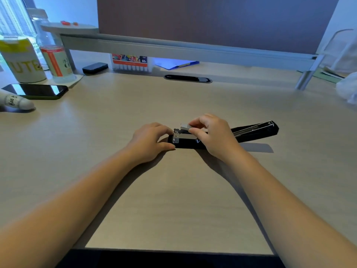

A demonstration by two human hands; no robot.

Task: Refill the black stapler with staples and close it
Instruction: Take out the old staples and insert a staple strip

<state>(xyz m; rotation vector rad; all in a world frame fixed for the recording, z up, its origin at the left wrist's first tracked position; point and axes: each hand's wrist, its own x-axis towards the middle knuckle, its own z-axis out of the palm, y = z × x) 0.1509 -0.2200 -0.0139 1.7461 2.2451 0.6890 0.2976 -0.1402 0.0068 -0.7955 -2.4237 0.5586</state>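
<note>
The black stapler (pixel 255 130) lies opened flat on the desk (pixel 173 200), its lid swung out to the right and its metal magazine exposed at the left end. My left hand (pixel 149 141) grips the stapler's left end, thumb and fingers on either side. My right hand (pixel 211 132) pinches a grey strip of staples (pixel 185 126) between thumb and forefinger, just above the magazine's front. My right palm hides the middle of the stapler.
A dark phone (pixel 38 90) lies at the far left, with a yellow-labelled can (pixel 23 60) and a clear bottle (pixel 53 53) behind it. A marker box (pixel 130 61) and a small black case (pixel 95 68) sit under the monitor shelf. A white bag (pixel 347 88) is at the right.
</note>
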